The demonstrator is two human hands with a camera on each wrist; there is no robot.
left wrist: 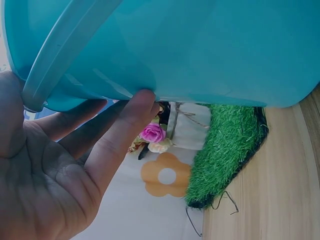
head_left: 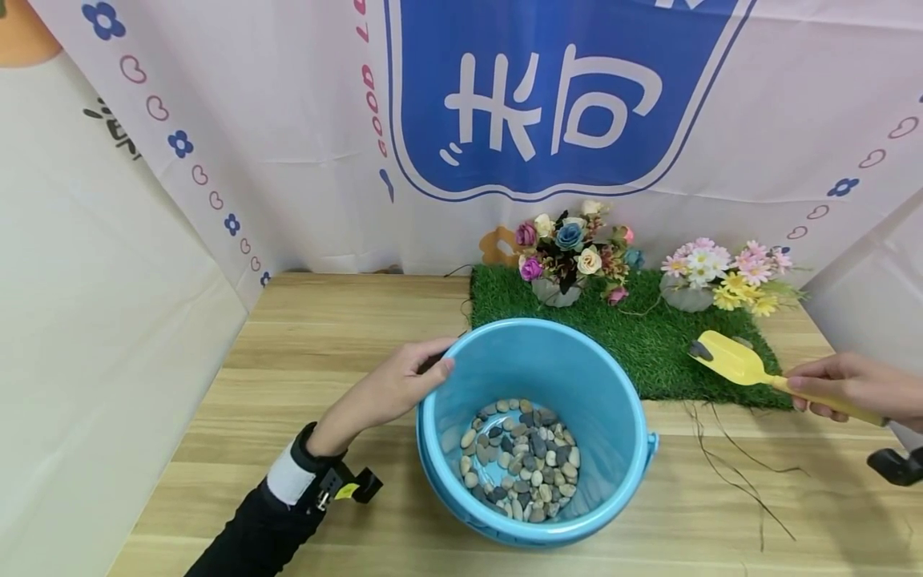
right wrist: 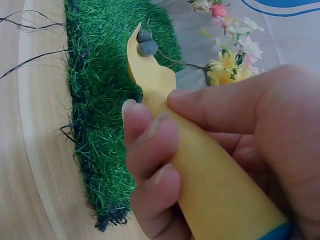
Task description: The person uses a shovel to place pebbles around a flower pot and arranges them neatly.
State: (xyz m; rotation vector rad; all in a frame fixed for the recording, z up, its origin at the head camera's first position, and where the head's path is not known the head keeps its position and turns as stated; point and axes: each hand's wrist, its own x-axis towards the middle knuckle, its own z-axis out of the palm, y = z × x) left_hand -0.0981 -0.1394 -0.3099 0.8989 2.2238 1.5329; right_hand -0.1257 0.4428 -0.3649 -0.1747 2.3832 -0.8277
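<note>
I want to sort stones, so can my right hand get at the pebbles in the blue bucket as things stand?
Probably yes: the blue bucket is open above the pebbles, and your left hand is at its opposite side. Your right hand, holding the yellow scoop, would need to clear the rim.

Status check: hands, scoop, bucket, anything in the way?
Right hand grips scoop, two stones aboard. Left hand touches bucket. Pebbles inside bucket. Only mat visible between scoop and bucket.

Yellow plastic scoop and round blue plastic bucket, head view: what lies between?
Head view: bare green artificial grass mat between the blue plastic bucket and the yellow scoop, whose tip bears dark grey pebbles.
</note>
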